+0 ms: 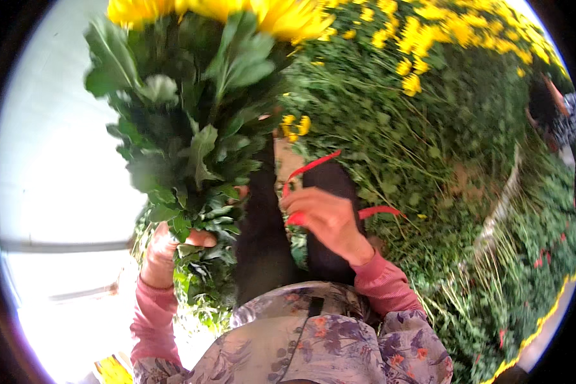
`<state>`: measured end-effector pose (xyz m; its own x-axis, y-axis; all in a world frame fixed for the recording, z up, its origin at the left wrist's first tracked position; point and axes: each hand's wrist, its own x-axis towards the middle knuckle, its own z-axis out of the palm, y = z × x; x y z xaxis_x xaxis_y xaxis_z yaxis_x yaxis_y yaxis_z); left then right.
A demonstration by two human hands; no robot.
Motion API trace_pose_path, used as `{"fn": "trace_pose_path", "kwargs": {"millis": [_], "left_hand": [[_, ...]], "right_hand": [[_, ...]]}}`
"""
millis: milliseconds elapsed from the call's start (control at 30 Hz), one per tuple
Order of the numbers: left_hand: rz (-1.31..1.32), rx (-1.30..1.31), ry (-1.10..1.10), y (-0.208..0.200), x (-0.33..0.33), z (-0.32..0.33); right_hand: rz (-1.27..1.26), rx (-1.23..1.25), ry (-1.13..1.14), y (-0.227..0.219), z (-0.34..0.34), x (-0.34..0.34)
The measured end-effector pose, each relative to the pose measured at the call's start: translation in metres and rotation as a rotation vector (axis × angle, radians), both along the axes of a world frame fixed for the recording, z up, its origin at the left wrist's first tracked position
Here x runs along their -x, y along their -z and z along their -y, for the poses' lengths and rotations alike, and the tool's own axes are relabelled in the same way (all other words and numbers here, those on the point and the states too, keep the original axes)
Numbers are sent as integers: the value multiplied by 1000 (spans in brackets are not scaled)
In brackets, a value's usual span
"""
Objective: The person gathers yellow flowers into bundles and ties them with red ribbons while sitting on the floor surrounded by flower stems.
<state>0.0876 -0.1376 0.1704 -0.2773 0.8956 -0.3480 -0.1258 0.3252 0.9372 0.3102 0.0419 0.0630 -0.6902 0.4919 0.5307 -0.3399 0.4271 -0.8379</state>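
Observation:
My left hand is wrapped round the stems of a bunch of yellow chrysanthemums, held upright at my left with its leafy green stalks and big blooms pointing away from me. The blooms are cut off by the top edge of the view. Over my right thigh, my right hand is closed on a red ribbon. One end of the ribbon sticks up past the fingers and another end shows to the right of the hand. The two hands are apart, and the ribbon does not touch the bunch.
A large heap of cut chrysanthemums with yellow heads fills the right side. Bare stem ends and red scraps lie at the lower right. Another person is at the far right edge. A pale wall stands at left.

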Motion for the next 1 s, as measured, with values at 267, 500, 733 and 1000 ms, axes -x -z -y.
{"fn": "trace_pose_path", "kwargs": {"millis": [267,500,733,1000], "left_hand": [[94,130,278,25,6,-16],[-794,296,278,66,-4,-33],[-173,198,-28,-8,16,-32],[-124,-22,18,-49,18,-43]], "right_hand": [[34,-224,-176,-10,41,8],[31,-173,-103,-64,30,-20],[332,-94,-1,-26,5,-50],[602,-331,181,8,4,-38]]}}
